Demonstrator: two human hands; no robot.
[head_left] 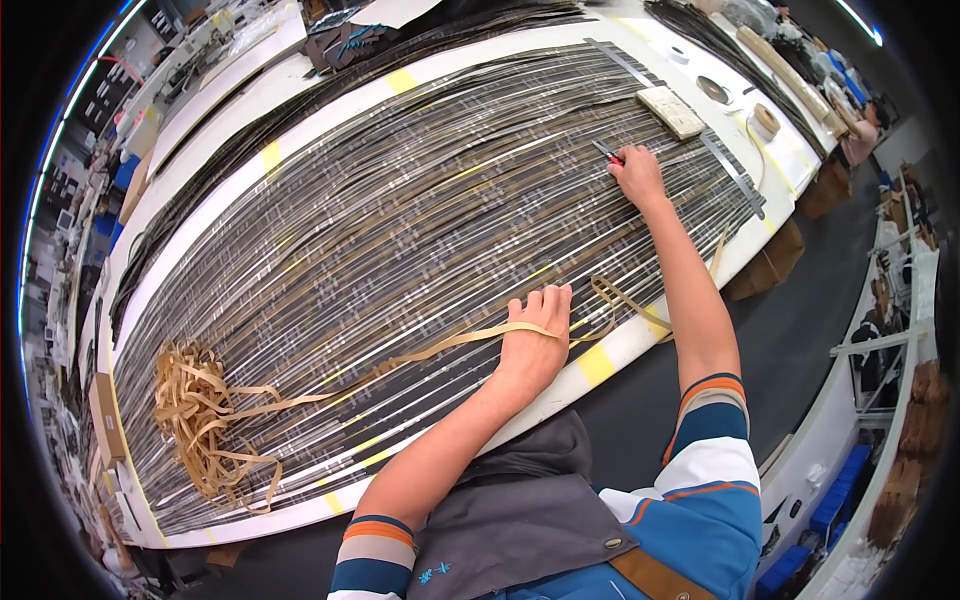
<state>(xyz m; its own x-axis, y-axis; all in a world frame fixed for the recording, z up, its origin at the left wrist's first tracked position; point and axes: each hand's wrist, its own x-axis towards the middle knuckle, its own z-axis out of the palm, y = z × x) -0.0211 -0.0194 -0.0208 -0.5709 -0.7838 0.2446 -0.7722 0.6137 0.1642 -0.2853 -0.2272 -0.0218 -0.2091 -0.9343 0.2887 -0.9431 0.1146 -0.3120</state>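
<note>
Right grip (638,177) is clenched on a small red-and-black hand tool (615,158) over long grey-brown strips (400,250); flat tan ribbon (450,345) crosses left grip (535,345), can't tell if grasping.

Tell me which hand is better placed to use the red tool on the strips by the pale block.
The right hand, I'd judge: it already grips the red tool near the pale block. The left hand is farther off, with tan ribbon across its back.
</note>
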